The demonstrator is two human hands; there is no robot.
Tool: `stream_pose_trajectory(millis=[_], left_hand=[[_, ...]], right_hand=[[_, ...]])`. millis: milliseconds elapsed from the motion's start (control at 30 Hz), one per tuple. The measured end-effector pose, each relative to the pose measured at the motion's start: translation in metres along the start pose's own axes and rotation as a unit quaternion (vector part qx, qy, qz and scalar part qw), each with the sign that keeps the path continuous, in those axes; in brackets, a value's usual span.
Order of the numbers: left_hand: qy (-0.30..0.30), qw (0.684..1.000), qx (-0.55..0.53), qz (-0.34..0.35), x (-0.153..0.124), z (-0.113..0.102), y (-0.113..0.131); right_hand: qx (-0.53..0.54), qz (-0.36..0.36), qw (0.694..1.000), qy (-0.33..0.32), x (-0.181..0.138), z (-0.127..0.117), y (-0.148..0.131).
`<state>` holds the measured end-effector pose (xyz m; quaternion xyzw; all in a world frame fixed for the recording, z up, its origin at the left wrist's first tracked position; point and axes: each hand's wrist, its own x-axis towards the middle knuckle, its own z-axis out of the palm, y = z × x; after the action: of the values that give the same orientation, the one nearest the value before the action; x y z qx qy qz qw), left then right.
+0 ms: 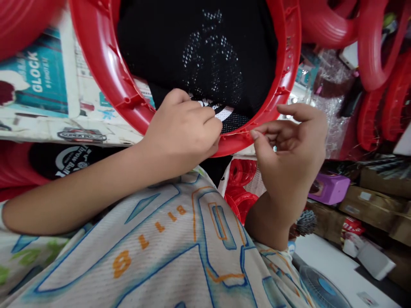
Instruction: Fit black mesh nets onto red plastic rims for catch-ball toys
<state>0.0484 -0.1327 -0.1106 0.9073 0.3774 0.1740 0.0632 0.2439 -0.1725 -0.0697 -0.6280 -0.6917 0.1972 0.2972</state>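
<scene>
A large red plastic ring [93,55] lies in front of me, with black cloth [154,38] spread inside it. Shiny dots cover the middle of the cloth, and a white print with a mesh patch shows at its near edge. My left hand [186,124] is closed over the ring's near rim, its fingertips hidden. Right of it, my right hand [289,137] pinches with thumb and forefinger at the rim's inner edge. A thin pale line runs along the rim between both hands; what the pinch holds is too small to tell.
Printed cartons [35,77] are under and left of the ring. More red rings [372,42] are at the right, with others below the near edge. A black disc [73,160] printed "Throw Ball" lies lower left. Brown boxes [369,205] and a purple box [332,188] stand right.
</scene>
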Motion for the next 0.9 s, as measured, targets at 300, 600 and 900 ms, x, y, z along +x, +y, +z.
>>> stream_pose_trajectory(millis=[300, 600, 900], left_hand=[[0.009, 1.000, 0.010, 0.002, 0.000, -0.001, 0.002], [-0.023, 0.999, 0.007, 0.046, -0.001, -0.012, -0.013], [-0.145, 0.988, -0.016, -0.046, 0.015, -0.021, 0.009]], right_hand=[[0.013, 0.004, 1.000, 0.013, -0.002, 0.010, 0.014], [0.047, 0.043, 0.997, 0.044, -0.016, 0.028, 0.010], [-0.010, 0.022, 0.998, 0.051, -0.021, 0.029, 0.006]])
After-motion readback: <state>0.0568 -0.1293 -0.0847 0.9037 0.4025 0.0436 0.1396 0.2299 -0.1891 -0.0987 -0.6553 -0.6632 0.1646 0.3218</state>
